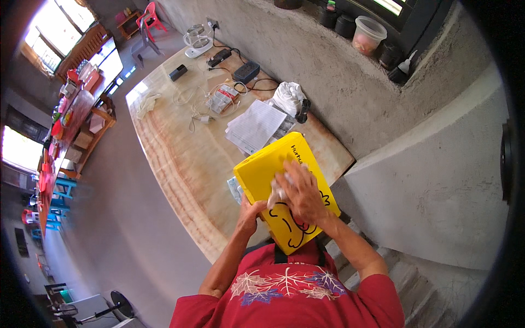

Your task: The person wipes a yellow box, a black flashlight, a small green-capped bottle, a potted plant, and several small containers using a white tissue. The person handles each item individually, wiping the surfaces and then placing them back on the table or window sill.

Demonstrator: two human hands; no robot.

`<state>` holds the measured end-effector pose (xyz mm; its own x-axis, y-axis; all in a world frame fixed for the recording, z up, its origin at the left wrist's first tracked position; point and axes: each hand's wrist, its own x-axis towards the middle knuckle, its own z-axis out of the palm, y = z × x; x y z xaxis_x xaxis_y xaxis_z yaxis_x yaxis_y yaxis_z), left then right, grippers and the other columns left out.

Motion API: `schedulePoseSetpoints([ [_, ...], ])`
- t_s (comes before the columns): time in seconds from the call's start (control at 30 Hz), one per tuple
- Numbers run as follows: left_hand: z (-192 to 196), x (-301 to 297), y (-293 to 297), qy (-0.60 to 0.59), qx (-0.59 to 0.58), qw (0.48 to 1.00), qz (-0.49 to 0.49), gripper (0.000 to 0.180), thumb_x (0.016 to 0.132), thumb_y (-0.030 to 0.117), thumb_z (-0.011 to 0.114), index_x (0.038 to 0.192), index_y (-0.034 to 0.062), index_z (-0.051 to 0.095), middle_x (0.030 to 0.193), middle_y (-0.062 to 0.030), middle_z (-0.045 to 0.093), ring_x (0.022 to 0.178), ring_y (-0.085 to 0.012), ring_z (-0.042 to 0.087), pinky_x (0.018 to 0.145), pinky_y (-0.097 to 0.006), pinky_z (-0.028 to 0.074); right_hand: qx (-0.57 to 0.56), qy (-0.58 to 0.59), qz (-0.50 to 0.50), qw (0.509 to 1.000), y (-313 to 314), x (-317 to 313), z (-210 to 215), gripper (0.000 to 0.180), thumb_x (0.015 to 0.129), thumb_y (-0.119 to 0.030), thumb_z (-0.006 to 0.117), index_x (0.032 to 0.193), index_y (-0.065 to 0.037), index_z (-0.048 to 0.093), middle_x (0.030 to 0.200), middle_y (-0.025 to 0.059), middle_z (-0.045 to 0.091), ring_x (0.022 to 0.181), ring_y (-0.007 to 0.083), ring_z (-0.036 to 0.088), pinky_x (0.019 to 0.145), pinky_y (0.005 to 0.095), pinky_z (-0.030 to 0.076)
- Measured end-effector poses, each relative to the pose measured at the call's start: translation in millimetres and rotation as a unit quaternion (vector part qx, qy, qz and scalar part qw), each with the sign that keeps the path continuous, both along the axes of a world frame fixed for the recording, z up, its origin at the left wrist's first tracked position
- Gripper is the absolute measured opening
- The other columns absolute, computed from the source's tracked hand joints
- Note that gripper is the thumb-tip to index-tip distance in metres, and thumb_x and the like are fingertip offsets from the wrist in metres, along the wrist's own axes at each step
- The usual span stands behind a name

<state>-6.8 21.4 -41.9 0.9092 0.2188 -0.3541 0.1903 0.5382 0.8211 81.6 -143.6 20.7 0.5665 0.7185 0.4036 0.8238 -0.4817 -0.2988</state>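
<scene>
A flat yellow board [268, 164] with black drawn lines is propped up in front of my chest, at the near end of the marbled table [175, 158]. My left hand [250, 213] grips its lower left edge. My right hand [302, 192] presses a crumpled white cloth [278, 191] flat against the yellow face, fingers spread over it.
On the table behind the board lie white papers [254, 126], a white bundle of cloth [288, 97], tangled cables with small devices [221, 98], a black box [246, 71] and a clear kettle [197, 39]. A concrete wall and ledge with containers [367, 34] rise at right.
</scene>
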Motion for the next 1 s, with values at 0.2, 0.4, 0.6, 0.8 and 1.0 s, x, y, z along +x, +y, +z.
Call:
schedulePoseSetpoints([
  [0.2, 13.6, 7.7, -9.0, -0.017, 0.038, 0.999, -0.022, 0.055, 0.065, 0.025, 0.066, 0.110, 0.0044, 0.043, 0.085, -0.0028, 0.054, 0.067, -0.0108, 0.054, 0.048, -0.022, 0.042, 0.124, 0.030, 0.070, 0.989, 56.2, 28.5, 13.3, 0.045, 0.077, -0.017, 0.059, 0.120, -0.009, 0.052, 0.128, 0.0139, 0.044, 0.119, 0.0343, 0.041, 0.098, 0.0460, 0.031],
  [0.4, -0.8, 0.4, 0.6, 0.020, 0.048, 0.996, -0.076, 0.054, 0.064, 0.023, 0.068, 0.110, 0.0046, 0.046, 0.091, -0.0043, 0.056, 0.073, -0.0126, 0.056, 0.054, -0.024, 0.044, 0.060, 0.061, 0.137, 0.987, 21.3, 3.4, 9.8, 0.047, 0.079, -0.017, 0.057, 0.124, -0.006, 0.050, 0.131, 0.0078, 0.045, 0.125, 0.0281, 0.038, 0.099, 0.0411, 0.031],
  [0.6, -1.3, -6.2, -2.8, 0.025, -0.004, 1.000, -0.019, 0.060, 0.064, 0.025, 0.071, 0.115, 0.0050, 0.044, 0.097, -0.0060, 0.057, 0.081, -0.0158, 0.058, 0.064, -0.027, 0.050, -0.061, 0.066, 0.090, 0.992, -56.5, -53.5, -12.5, 0.044, 0.081, -0.019, 0.055, 0.123, -0.006, 0.052, 0.131, 0.0075, 0.044, 0.124, 0.0278, 0.039, 0.099, 0.0391, 0.031],
  [0.8, -5.7, -1.7, -2.9, 0.008, 0.022, 0.996, -0.090, 0.063, 0.064, 0.026, 0.068, 0.118, 0.0070, 0.040, 0.097, -0.0063, 0.055, 0.080, -0.0164, 0.059, 0.055, -0.028, 0.049, -0.044, 0.007, 0.002, 0.999, -57.2, -24.7, -15.9, 0.046, 0.081, -0.014, 0.052, 0.126, -0.007, 0.048, 0.132, 0.0093, 0.042, 0.126, 0.0276, 0.036, 0.097, 0.0398, 0.033],
  [1.0, -5.6, -4.4, -14.3, 0.008, 0.011, 0.998, -0.065, 0.063, 0.064, 0.024, 0.064, 0.120, 0.0056, 0.041, 0.102, -0.0080, 0.056, 0.086, -0.0188, 0.059, 0.072, -0.031, 0.049, 0.055, 0.009, -0.119, 0.991, -46.4, 41.0, -13.6, 0.052, 0.076, -0.006, 0.055, 0.127, -0.004, 0.044, 0.133, 0.0159, 0.039, 0.123, 0.0322, 0.039, 0.094, 0.0433, 0.036],
])
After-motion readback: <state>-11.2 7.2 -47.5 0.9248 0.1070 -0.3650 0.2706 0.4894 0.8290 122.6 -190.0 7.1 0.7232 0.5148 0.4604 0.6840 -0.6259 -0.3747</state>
